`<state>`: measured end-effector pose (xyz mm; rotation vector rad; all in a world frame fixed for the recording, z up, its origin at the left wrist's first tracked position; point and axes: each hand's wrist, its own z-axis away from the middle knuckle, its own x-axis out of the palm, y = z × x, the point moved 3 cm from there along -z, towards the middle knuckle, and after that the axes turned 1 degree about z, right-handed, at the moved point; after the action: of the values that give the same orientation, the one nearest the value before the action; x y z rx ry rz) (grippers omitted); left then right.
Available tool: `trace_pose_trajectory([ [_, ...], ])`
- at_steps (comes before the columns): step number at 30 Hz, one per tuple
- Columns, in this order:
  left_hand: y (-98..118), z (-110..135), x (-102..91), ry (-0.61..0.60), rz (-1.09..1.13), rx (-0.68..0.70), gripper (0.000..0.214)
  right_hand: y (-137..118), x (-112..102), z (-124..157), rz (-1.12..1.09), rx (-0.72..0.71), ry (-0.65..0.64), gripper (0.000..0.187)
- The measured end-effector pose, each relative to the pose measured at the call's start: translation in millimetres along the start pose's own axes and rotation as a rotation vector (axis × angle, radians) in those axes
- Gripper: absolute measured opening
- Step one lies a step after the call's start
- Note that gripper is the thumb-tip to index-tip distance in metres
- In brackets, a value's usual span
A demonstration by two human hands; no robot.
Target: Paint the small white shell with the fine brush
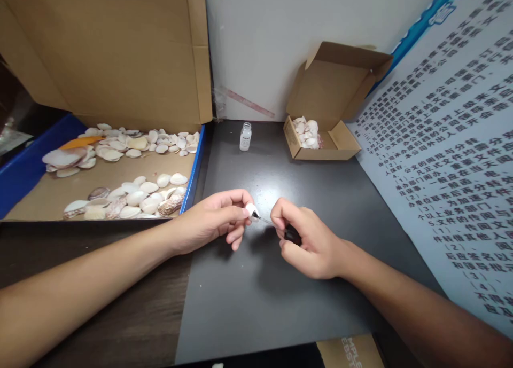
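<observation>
Between the thumb and fingers of my left hand (218, 218) is a small white seashell (252, 210), held above the grey tabletop. My right hand (310, 240) is closed around the black cap of a small brush (264, 219). The brush's dark bristles touch the shell's face, and its thin stem runs back into my right fingers, which partly hide the cap. Beyond my hands an uncapped small glass bottle (245, 138) stands upright, with a whitish content and a printed label.
At left, a blue-edged open cardboard box (192, 175) holds many loose shells (136, 197) and an orange piece (82, 142). A small open cardboard box (326, 153) with white shells (306, 132) stands back right. A printed sheet (449, 159) borders the right side.
</observation>
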<state>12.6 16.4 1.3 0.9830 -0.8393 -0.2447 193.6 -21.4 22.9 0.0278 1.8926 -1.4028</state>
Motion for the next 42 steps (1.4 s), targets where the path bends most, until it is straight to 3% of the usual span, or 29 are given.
trace_pose_trajectory([
  [9,0,-1,0.2,0.05,0.03,0.032,0.008,5,1,-7,0.187,0.084,0.01,0.016],
  [17,0,0,-0.6,0.05,0.007,0.022,0.01,-4,3,-2,0.059,-0.174,0.066,0.022],
  [24,0,-1,0.1,0.058,0.005,0.021,0.01,-8,1,-1,0.1,-0.27,0.184,0.024],
  [27,1,0,0.3,0.058,-0.004,0.018,0.01,-6,2,-2,0.122,-0.221,0.159,0.021],
  [32,0,0,-0.1,0.046,-0.005,0.017,0.012,2,-1,-4,0.243,0.0,0.172,0.015],
  [37,-1,0,0.6,0.046,-0.014,0.017,0.013,-7,0,-2,0.123,-0.231,0.18,0.02],
  [39,-1,0,0.7,0.043,-0.017,0.012,0.013,-7,1,-3,0.139,-0.21,0.152,0.019],
  [42,0,0,0.5,0.037,-0.009,0.011,0.012,-2,1,-4,0.202,-0.068,0.128,0.017],
])
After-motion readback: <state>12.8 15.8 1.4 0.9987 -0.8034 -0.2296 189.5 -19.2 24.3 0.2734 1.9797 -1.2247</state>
